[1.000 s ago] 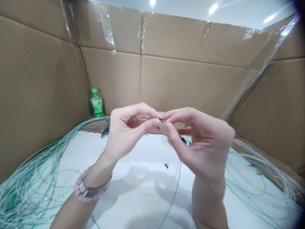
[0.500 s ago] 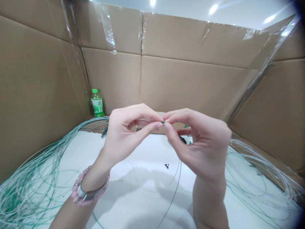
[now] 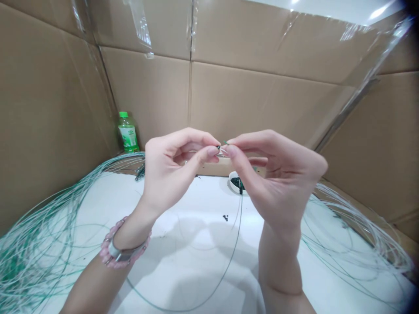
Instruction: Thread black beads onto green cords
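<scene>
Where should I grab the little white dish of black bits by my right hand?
Grip the dish by its left rim from above: your right hand hangs over the dish's right side, and a dark wire runs off its front, so that low, round edge is the clear part.

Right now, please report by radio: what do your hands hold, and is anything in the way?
Left hand, right hand raised, fingers pinching thin green cord end. Nothing blocks them; small white dish of black pieces below, loose green-white strands both sides.

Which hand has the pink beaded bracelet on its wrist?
The left hand wears the pink beaded bracelet; the right hand has a bare wrist.
</scene>
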`<state>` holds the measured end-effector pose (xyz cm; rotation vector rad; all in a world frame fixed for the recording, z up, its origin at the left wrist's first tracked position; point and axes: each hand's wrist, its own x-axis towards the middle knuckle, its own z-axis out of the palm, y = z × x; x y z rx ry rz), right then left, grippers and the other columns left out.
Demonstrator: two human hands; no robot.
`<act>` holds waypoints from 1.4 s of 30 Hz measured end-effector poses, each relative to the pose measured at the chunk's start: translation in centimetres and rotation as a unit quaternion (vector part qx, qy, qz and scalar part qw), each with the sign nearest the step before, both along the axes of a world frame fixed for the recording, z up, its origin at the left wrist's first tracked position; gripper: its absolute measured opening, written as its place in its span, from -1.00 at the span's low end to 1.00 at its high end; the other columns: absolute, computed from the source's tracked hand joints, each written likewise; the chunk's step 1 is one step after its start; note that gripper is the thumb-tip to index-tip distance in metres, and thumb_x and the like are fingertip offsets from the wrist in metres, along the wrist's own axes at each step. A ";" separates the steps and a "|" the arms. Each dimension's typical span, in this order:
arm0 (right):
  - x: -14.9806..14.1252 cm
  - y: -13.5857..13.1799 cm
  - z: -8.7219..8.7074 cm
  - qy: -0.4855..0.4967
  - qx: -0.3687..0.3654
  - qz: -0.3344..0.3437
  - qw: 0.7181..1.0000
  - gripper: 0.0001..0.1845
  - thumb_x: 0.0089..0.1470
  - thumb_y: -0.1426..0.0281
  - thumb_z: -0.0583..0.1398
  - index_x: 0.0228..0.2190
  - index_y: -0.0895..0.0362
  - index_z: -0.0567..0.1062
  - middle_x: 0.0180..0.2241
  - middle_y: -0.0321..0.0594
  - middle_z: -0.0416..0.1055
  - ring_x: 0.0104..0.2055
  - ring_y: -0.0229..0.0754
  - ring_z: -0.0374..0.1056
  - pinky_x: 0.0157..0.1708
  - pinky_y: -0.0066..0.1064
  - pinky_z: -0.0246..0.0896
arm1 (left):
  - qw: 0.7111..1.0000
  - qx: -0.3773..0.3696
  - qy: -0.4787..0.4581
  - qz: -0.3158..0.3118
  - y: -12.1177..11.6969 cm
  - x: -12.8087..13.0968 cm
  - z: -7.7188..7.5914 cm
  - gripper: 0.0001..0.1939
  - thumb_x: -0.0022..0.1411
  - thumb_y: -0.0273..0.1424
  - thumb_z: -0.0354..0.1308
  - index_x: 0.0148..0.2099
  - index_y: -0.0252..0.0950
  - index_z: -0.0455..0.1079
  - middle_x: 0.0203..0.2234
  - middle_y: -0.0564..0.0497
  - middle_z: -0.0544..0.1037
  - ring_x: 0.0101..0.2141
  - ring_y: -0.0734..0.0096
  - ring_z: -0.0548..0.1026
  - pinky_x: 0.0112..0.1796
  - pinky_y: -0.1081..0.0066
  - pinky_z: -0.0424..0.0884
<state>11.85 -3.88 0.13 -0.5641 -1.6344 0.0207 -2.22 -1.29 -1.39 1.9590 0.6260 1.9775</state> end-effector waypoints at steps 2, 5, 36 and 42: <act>0.0 0.0 0.1 -0.016 0.025 -0.035 0.999 -0.85 -0.02 0.60 0.22 -0.47 0.10 0.47 -0.52 -0.36 0.46 -0.45 -0.34 0.41 -0.48 -0.52 0.42 | 1.000 -0.007 0.001 0.003 0.0 0.0 0.0 -0.96 0.12 -0.43 0.25 -0.34 -0.18 0.49 -0.51 0.13 0.57 -0.49 0.54 0.55 -0.45 0.56 0.49; 0.1 0.0 0.1 -0.042 0.063 -0.095 0.993 -0.85 -0.02 0.59 0.20 -0.50 0.10 0.46 -0.54 -0.34 0.43 -0.49 -0.33 0.34 -0.48 -0.47 0.37 | 1.000 -0.016 0.009 0.011 -0.1 0.1 0.0 -0.97 0.13 -0.43 0.24 -0.34 -0.17 0.48 -0.51 0.14 0.56 -0.48 0.54 0.56 -0.44 0.57 0.47; 0.7 -0.3 0.2 -0.150 0.081 -0.206 0.964 -0.82 0.01 0.57 0.16 -0.54 0.07 0.40 -0.61 -0.37 0.30 -0.56 -0.31 0.21 -0.54 -0.43 0.15 | 0.998 0.003 0.054 0.041 -0.3 0.2 0.1 -0.96 0.11 -0.48 0.22 -0.36 -0.25 0.49 -0.49 0.11 0.57 -0.47 0.53 0.55 -0.41 0.58 0.48; 0.7 -0.3 0.1 -0.149 0.075 -0.202 0.965 -0.81 0.01 0.56 0.17 -0.53 0.06 0.40 -0.60 -0.37 0.32 -0.55 -0.31 0.21 -0.54 -0.44 0.17 | 0.998 0.007 0.055 0.039 -0.2 0.3 -0.1 -0.96 0.12 -0.48 0.21 -0.35 -0.25 0.49 -0.49 0.11 0.57 -0.46 0.53 0.55 -0.40 0.58 0.50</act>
